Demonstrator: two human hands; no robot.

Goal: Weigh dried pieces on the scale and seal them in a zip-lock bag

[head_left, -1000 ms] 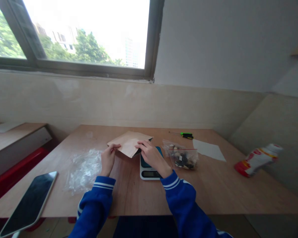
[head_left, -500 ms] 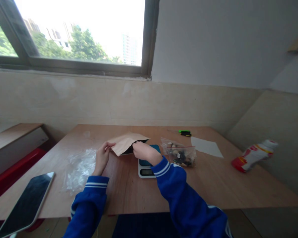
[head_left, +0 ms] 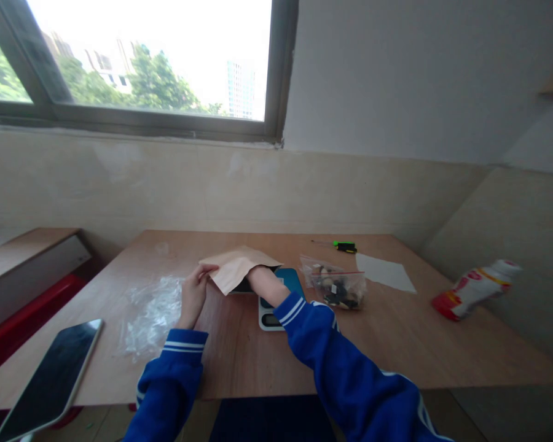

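A brown paper bag point(head_left: 233, 264) lies over the table, its dark mouth facing me. My left hand point(head_left: 196, 291) pinches the bag's left edge between thumb and fingers. My right hand point(head_left: 263, 283) reaches into the mouth; its fingers are hidden inside, so what they hold does not show. Under my right forearm sits a kitchen scale point(head_left: 291, 281) with a teal top and a white front, partly covered by the arm and the bag. Right of the scale is a clear zip bag point(head_left: 338, 287) of dark and pale small parts.
Crumpled clear plastic bags point(head_left: 154, 313) lie to the left, near a tablet point(head_left: 50, 377) at the table's edge. Screwdrivers point(head_left: 345, 247) and a white paper sheet point(head_left: 384, 272) are at the back right. A red and white bottle point(head_left: 474, 288) is far right.
My right hand has gone deeper into the paper bag, so its fingers no longer show. My left hand and the bag have shifted slightly to the right.
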